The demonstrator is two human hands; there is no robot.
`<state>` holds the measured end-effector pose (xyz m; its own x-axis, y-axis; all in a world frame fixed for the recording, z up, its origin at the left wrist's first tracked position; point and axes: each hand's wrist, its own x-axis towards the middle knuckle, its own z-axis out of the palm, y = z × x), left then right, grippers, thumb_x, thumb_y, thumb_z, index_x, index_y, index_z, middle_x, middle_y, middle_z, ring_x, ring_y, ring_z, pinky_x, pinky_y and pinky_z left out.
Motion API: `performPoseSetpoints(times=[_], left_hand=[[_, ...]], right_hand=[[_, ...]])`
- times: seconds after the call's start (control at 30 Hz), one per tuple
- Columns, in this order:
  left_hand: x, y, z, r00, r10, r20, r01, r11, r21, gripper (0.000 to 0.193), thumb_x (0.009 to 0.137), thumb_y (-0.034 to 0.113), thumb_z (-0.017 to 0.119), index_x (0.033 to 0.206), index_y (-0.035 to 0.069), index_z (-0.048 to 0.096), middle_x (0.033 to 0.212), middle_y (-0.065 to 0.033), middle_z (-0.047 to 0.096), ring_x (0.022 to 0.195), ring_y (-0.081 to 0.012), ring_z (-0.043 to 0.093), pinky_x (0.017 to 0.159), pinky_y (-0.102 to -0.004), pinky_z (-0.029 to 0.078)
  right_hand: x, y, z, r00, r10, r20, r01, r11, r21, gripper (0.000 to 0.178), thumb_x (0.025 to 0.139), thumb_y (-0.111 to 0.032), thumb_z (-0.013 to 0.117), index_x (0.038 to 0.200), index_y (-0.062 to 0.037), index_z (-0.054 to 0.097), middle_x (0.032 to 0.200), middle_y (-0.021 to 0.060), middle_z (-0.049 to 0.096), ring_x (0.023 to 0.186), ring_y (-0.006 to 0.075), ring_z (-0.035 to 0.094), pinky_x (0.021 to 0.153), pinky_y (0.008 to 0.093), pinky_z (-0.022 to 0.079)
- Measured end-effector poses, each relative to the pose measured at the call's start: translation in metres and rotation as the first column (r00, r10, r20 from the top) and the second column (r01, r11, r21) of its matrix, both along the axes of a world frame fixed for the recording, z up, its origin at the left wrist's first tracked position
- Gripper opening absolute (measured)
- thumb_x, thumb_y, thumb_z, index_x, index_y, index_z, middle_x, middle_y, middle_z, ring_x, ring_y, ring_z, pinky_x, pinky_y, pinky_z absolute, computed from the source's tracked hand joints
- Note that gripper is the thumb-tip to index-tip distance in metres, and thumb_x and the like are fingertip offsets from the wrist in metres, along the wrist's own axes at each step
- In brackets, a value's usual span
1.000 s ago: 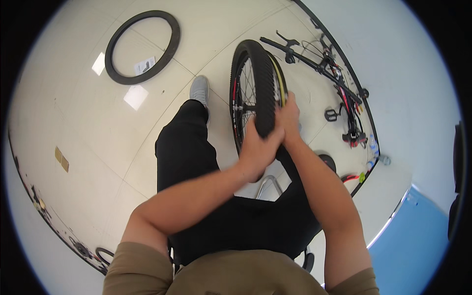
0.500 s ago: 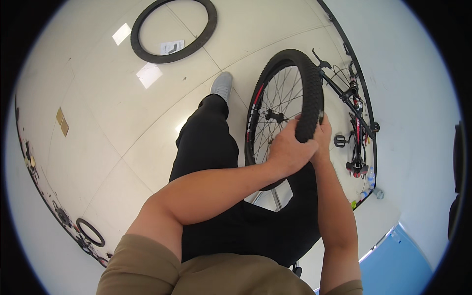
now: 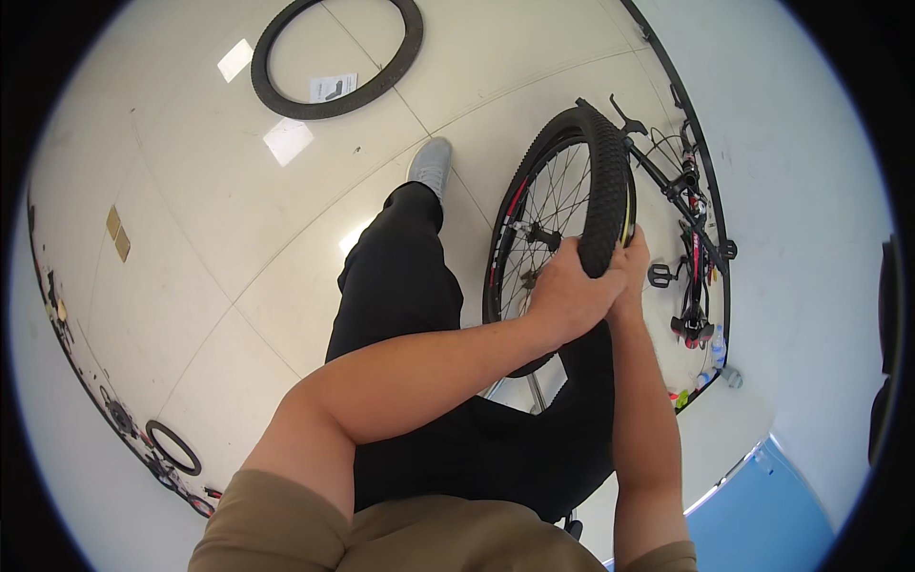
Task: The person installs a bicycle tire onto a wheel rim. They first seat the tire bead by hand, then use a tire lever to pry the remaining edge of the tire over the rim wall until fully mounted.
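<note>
A spoked bicycle wheel [image 3: 496, 243] stands upright and tilted by my right leg, with red markings on its black rim. Around it runs a black knobby tire [image 3: 604, 176], whose near right part bulges off the rim. A thin yellow strip [image 3: 629, 205] shows along the tire's right side. My left hand [image 3: 572, 294] is closed round the tire from the left, with the thumb across it. From the right my right hand [image 3: 629, 272] grips the same part, next to the left thumb. Some fingertips of both hands are hidden behind the tire.
A bicycle frame [image 3: 696, 219] leans along the wall at the right, with a pedal [image 3: 660, 275] jutting out. A loose tire [image 3: 413, 43] lies on the tiled floor ahead, a printed sheet [image 3: 333, 88] inside it. Small bottles [image 3: 719, 345] stand by the right wall.
The wheel has shifted slightly right and turned. Both hands have moved a little right with the tire, and the yellow strip shows more along its right side.
</note>
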<state>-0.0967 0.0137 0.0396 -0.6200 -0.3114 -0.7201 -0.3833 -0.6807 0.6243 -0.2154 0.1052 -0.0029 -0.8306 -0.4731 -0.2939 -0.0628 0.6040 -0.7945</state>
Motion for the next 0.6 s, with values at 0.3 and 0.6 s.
performPoseSetpoints(times=[0.3,0.6], left_hand=[[-0.006,0.008,-0.004,0.999,-0.026,-0.022,0.023,0.992,-0.121,0.060,0.080,0.030,0.072,0.125,-0.006,0.054,0.105,-0.0159,0.066,0.096,-0.0229,0.066,0.086,-0.0353,0.054],[-0.014,0.005,-0.006,0.999,-0.032,0.002,0.032,0.993,-0.115,0.061,0.080,0.034,0.074,0.120,-0.008,0.054,0.103,-0.0179,0.068,0.094,-0.0232,0.067,0.083,-0.0353,0.055]], right_hand=[[-0.009,0.004,-0.004,0.999,0.036,-0.003,-0.036,0.998,0.056,0.019,0.096,-0.001,0.052,0.113,0.0058,0.058,0.095,0.0129,0.069,0.083,0.0188,0.064,0.078,0.0339,0.053],[-0.030,0.008,-0.022,0.992,0.086,-0.087,-0.076,0.990,0.118,0.019,0.096,-0.002,0.053,0.114,0.0052,0.058,0.095,0.0122,0.070,0.081,0.0190,0.064,0.075,0.0340,0.053]])
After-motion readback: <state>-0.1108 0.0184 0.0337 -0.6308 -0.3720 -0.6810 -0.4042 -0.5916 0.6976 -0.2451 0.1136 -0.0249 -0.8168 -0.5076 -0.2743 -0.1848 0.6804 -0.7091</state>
